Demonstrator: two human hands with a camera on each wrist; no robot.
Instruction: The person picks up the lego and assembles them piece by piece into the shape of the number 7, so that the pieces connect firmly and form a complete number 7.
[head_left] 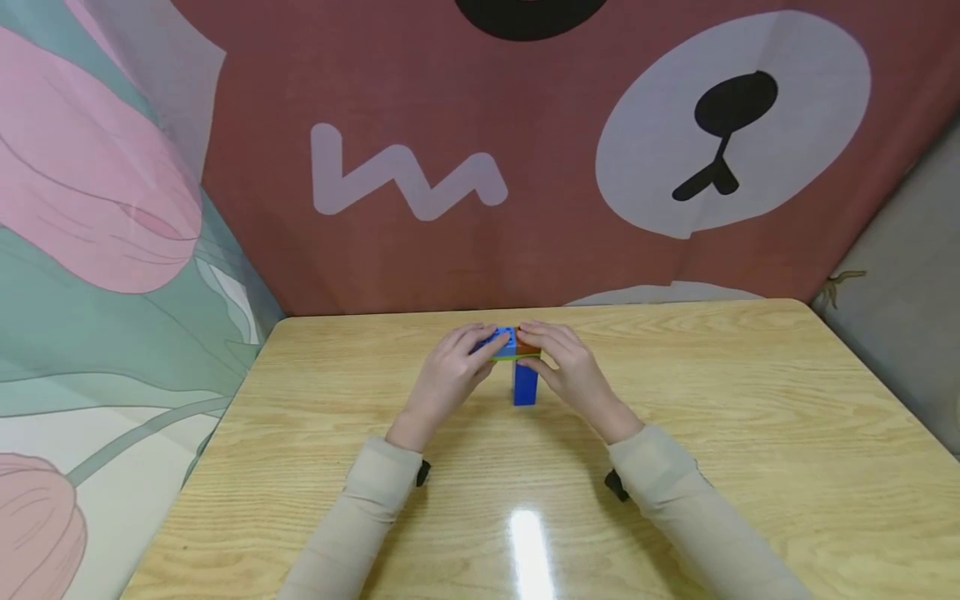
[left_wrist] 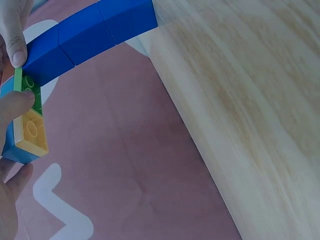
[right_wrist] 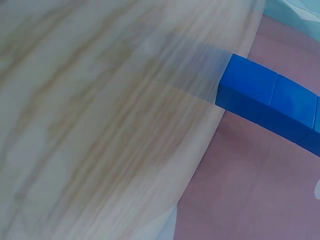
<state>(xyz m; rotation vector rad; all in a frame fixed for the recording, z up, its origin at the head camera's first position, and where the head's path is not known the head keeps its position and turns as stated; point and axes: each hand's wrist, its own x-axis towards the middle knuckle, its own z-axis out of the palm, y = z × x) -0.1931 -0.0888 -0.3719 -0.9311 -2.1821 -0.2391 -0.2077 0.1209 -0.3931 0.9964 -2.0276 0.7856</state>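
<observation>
A column of stacked blue bricks [head_left: 525, 385] stands upright on the table, and a short beam of bricks juts out to the left from its top. On the beam's upper layer are a light blue brick [head_left: 501, 342] and an orange-brown brick [head_left: 529, 349]. A green brick [left_wrist: 37, 104] and a yellow brick [left_wrist: 34, 131] form its underside, hollow bottoms showing in the left wrist view. My left hand [head_left: 447, 367] grips the overhanging left end, thumb below and fingers above. My right hand [head_left: 576, 367] pinches the right end over the column.
The wooden table [head_left: 315, 417] ends close behind the column, at a wall cloth [head_left: 420, 258] with a cartoon bear. Another cloth with pink flowers [head_left: 97, 183] hangs at the left. Only the blue column and table appear in the right wrist view.
</observation>
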